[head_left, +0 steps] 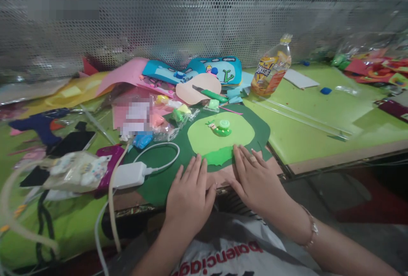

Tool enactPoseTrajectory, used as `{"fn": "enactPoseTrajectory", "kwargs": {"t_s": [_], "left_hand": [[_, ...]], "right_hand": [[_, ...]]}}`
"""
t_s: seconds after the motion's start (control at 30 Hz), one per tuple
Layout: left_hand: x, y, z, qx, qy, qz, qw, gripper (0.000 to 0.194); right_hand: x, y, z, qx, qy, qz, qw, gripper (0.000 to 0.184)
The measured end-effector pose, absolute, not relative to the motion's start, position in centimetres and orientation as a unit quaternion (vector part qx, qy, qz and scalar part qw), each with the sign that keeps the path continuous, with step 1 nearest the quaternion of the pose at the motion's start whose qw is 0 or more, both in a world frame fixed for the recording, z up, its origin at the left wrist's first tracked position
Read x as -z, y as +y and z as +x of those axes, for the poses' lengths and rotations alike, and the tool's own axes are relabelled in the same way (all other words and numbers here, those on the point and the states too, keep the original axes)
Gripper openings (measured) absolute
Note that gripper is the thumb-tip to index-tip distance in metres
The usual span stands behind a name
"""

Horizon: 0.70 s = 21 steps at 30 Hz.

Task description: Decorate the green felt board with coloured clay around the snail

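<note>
Both hands lie palm down at the table's near edge, on either side of a bright green paper piece with a jagged lower edge (219, 157). My left hand (193, 189) has its fingers stretched out, the tips at the piece's left end. At its right end, the fingertips of my right hand (253, 173) rest with the fingers apart. Beyond that piece lies a light green rounded sheet (199, 133) on a dark green sheet (263, 125). A small green clay snail (222, 128) sits on the light green sheet.
A green-handled cutter (213, 94) lies on a pale paper piece behind the snail. A drink bottle (272, 68) stands at back right. On the left are a white charger (130, 175) with cables, a phone (74, 143), a blue glue gun (40, 126) and bagged clay (162, 126).
</note>
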<state>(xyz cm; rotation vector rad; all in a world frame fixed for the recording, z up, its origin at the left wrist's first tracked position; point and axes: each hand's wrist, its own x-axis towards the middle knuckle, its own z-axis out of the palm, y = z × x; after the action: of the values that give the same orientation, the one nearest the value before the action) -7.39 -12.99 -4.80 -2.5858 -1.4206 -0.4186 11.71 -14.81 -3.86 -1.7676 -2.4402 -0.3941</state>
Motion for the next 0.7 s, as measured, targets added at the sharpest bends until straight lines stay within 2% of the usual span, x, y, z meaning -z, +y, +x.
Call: {"fn": "enactPoseTrajectory", "kwargs": {"t_s": [0.1,0.2,0.37,0.53,0.7], "left_hand": [[4.8,-13.0,-7.4,0.139,-0.475,-0.865,0.079,0.048],[4.7,-13.0,-7.3,0.140,-0.474,-0.866,0.072,0.048],[4.9,-13.0,-7.1,0.162,-0.471,-0.864,0.075,0.047],[4.9,-13.0,-7.2,0.175,-0.459,-0.867,0.087,0.049],[4.7,-12.9,-7.2,0.160,-0.459,-0.870,0.081,0.049]], "right_hand": [[3.7,-14.8,12.5,0.117,-0.802,-0.583,0.057,0.066],[3.0,-14.5,14.2,0.064,-0.811,-0.576,0.085,0.056],[1.6,-14.8,14.6,0.004,-0.763,-0.610,0.217,0.051],[2.1,-16.2,9.9,-0.060,-0.856,-0.498,0.126,0.051],[2.6,-16.3,8.3,-0.049,-0.849,-0.511,0.125,0.050]]}}
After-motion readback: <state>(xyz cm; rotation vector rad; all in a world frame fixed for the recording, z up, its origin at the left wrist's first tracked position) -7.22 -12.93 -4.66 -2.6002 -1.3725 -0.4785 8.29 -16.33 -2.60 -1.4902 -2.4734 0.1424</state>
